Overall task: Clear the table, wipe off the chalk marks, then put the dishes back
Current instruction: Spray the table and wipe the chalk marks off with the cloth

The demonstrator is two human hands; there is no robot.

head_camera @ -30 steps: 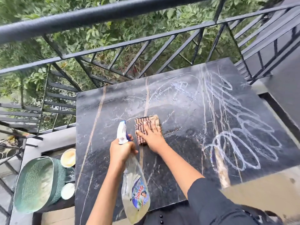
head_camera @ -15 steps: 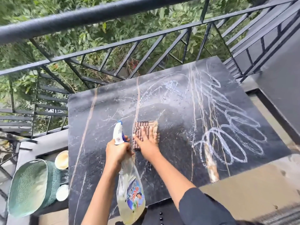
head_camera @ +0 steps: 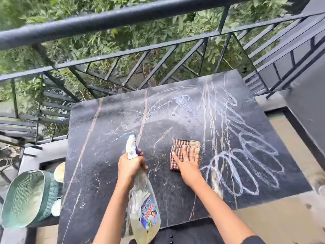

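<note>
A black marble table carries white chalk marks, thick loops on its right half and fainter, wet smears toward the far edge. My right hand presses flat on a folded checked cloth near the table's middle, just left of the chalk loops. My left hand grips the neck of a clear spray bottle with a white and blue nozzle, held over the table's near part. The marble around the cloth looks dark and damp.
A green mesh basket lies on its side on a low ledge left of the table, with pale dishes beside it. A black metal railing runs along the far side, greenery behind it. Tan floor lies to the right.
My right hand has slid the cloth to the right, away from the spray bottle and up to the chalk loops. My left hand keeps holding the bottle.
</note>
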